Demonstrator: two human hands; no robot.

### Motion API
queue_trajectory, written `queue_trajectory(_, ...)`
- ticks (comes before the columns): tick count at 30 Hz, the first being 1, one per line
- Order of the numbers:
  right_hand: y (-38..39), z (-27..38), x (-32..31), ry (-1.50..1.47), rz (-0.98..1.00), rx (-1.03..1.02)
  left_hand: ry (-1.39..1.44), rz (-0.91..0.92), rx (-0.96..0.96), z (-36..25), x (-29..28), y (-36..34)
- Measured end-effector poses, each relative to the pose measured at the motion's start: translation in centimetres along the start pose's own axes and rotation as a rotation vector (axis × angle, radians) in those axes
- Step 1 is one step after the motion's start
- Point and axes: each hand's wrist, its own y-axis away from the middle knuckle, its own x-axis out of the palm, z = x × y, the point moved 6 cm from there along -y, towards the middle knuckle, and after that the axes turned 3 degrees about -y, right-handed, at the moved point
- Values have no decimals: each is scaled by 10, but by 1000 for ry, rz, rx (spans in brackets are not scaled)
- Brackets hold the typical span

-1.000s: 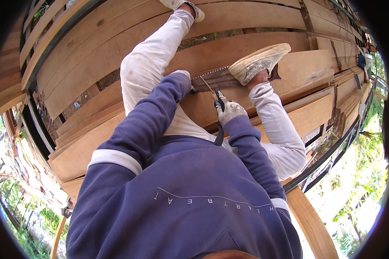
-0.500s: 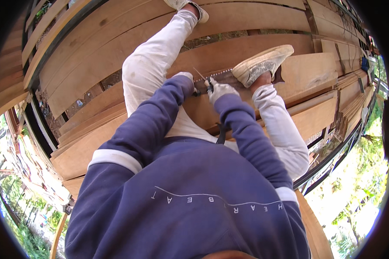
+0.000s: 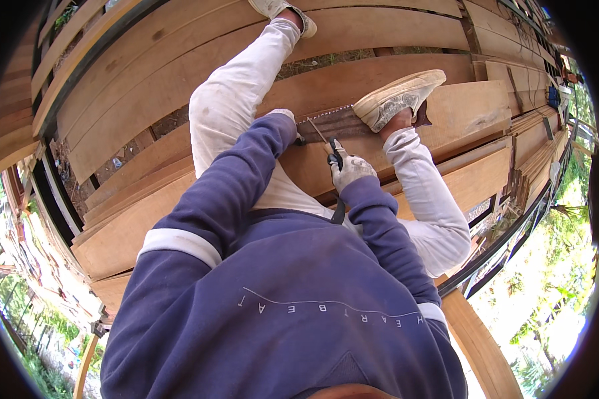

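Note:
A handsaw (image 3: 343,125) with a dark, rusty blade lies flat on a wooden board, its teeth along the far edge. My right shoe (image 3: 398,101) rests over the blade's right part. At the saw's left end, my gloved left hand (image 3: 284,114) is closed around the end, its fingers mostly hidden by the sleeve and hand. My gloved right hand (image 3: 354,171) grips a thin file (image 3: 317,130) by its dark handle. The file slants up and left across the blade, its tip near the teeth.
Long wooden planks (image 3: 379,30) spread beyond the saw, with gaps between them. More stacked boards (image 3: 133,229) lie to the left, and others (image 3: 546,153) to the right. A dark metal rail (image 3: 506,239) runs along the right side, with greenery beyond it.
My right hand has drawn the file back toward me and slightly right, and more of the blade shows. My left hand stays at the saw's end.

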Motion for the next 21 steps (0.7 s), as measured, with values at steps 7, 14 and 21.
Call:
queue_trajectory(7,4,7,-6,49,109,15,12,15,27,-3,-7,8)
queue_trajectory(14,-34,19,2,47,94,-11,43,32,23,-2,-4,4)
queue_trajectory(21,-58,30,7,-2,56,-42,49,24,38,-1,1,-3)
